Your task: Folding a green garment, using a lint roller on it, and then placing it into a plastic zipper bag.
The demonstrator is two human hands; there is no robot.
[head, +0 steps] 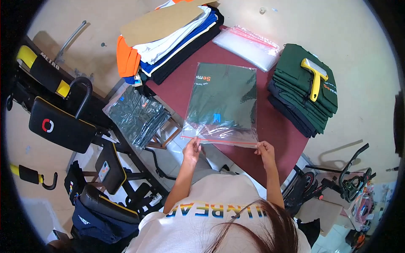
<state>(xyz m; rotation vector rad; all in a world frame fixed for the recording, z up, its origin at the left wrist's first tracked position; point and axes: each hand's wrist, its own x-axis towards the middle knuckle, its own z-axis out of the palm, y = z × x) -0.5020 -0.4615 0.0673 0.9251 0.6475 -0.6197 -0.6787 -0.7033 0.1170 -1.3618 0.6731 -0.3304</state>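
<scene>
A clear plastic bag (227, 132) with a red strip along its near edge lies partly on the dark red table (278, 151). Inside it is a folded dark green garment (224, 91) with printed lettering and a small blue tag. My left hand (192, 151) pinches the bag's near edge around the left part of the red strip. At the right end of that strip, my right hand (265, 153) grips the corner. The bag's near edge is stretched fairly straight between both hands and hangs past the table's slanted edge on the left.
Folded green garments (294, 85) are stacked at right, a yellow-handled scraper-like tool (315, 79) on top. Flat plastic bags (246, 47) lie at the back. Piled clothes (174, 47) occupy the far left. Bagged garments (136, 117) sit on a stool beside black exercise equipment (63, 125).
</scene>
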